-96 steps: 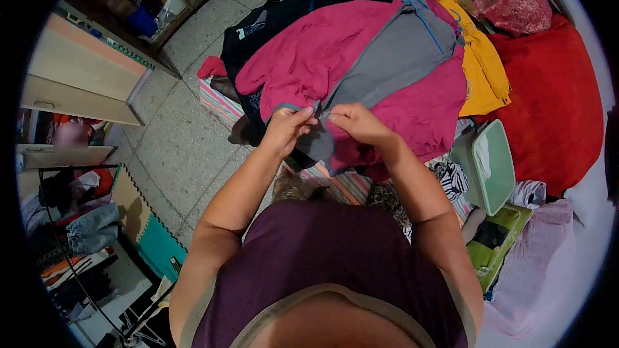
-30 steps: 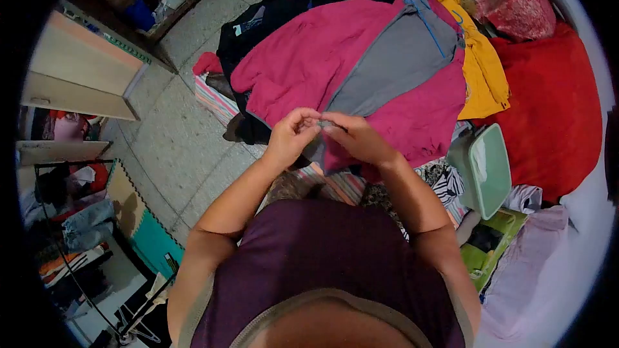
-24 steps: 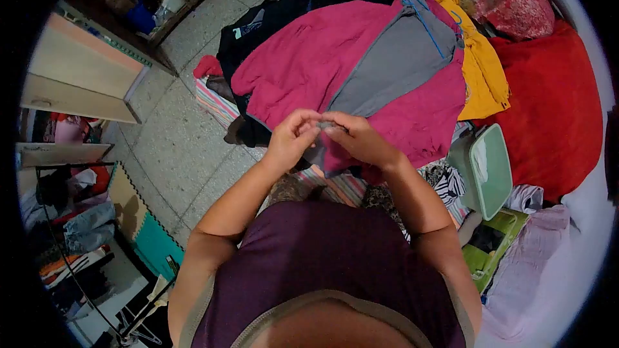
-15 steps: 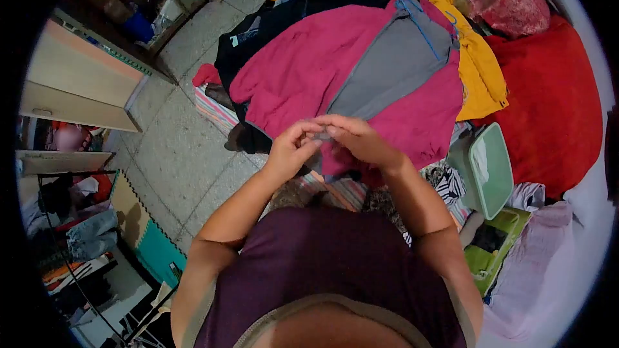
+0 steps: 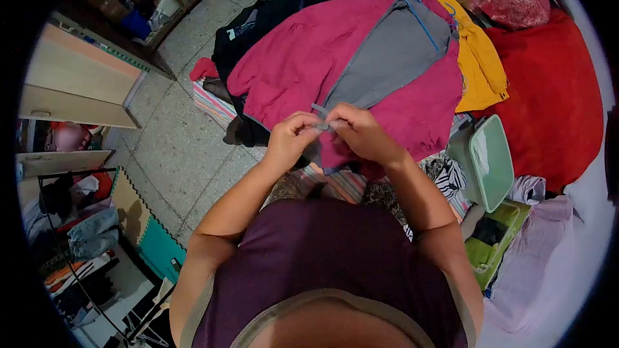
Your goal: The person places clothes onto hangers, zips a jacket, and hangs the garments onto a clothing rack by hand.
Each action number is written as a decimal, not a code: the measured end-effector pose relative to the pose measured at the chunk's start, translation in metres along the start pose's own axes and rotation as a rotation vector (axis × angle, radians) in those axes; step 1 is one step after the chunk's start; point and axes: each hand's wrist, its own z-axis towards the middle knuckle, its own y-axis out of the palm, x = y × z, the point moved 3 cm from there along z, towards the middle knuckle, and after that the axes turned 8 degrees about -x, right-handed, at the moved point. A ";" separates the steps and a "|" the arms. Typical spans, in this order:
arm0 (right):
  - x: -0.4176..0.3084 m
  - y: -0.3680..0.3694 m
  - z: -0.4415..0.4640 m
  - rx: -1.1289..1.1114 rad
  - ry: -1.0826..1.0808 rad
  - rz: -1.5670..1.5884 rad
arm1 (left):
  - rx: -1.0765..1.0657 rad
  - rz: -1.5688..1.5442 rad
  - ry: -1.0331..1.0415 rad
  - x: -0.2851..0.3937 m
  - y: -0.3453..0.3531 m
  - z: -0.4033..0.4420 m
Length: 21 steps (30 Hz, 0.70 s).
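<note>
In the centre of the frame, the left hand (image 5: pixel 285 142) and the right hand (image 5: pixel 367 134) pinch a thin grey fabric edge (image 5: pixel 319 109); beyond, the pink cloth jacket with grey lining (image 5: pixel 303 45) lies spread, its front not yet joined.

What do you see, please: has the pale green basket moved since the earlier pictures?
No, the pale green basket has not visibly moved: it keeps its place beside the red cloth, at that cloth's left edge.
</note>
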 end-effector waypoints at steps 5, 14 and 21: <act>0.006 0.003 -0.002 0.030 -0.056 -0.067 | -0.005 -0.269 -0.151 -0.009 0.002 -0.006; 0.022 0.012 -0.005 0.082 0.090 0.162 | 0.114 -0.519 -0.169 -0.015 -0.004 -0.013; 0.011 0.018 -0.005 0.023 0.134 0.114 | 0.085 -0.604 -0.205 -0.018 -0.007 -0.018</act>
